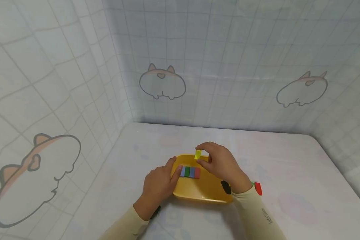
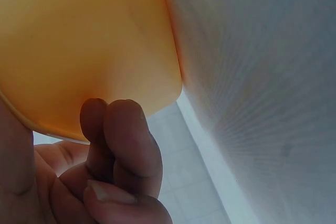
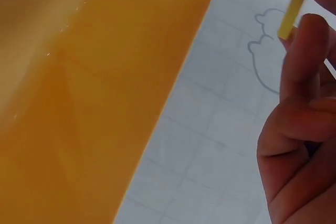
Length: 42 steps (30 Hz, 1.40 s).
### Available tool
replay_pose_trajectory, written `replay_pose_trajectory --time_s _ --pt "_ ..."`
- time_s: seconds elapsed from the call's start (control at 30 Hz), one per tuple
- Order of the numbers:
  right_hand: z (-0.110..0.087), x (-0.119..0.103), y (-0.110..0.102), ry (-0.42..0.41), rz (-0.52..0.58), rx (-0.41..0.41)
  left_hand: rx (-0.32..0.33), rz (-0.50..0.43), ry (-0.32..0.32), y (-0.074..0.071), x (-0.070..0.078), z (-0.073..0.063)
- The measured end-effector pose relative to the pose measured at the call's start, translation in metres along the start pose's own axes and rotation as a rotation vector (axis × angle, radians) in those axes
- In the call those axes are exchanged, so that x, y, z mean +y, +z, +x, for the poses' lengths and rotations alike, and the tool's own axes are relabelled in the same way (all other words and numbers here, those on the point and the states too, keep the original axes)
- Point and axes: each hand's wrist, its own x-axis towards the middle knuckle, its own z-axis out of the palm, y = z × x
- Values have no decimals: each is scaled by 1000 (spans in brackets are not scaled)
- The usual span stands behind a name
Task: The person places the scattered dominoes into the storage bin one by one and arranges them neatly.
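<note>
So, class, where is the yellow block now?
In the head view, the yellow block is pinched by the right hand, right of the left hand, near the tray's far rim, beyond the row of coloured blocks.

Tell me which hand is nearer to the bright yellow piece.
Right: the right hand pinches the yellow piece; the left hand is apart from it, to its left, holding the tray by its left side.

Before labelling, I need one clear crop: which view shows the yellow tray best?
The head view: most of the yellow tray shows, rim and inside. The left wrist shows only an outer part; the right wrist, a cropped section.
</note>
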Motion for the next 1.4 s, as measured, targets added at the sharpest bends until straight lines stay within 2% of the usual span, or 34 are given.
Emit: replay_pose_trajectory --time_s 0.17,0.4,0.77,1.23,1.4 --pt "-1 -1 3 33 -20 -45 1 3 -1 -1 2 0" --pt "-3 -4 5 125 1 -196 -15 7 -10 -2 3 0" --pt "-3 -6 10 191 -126 -344 2 1 13 1 3 0" --pt "2 -8 18 314 -242 -468 36 -14 42 -1 3 0" --pt "2 -8 22 302 -276 -500 36 -4 28 0 2 0"
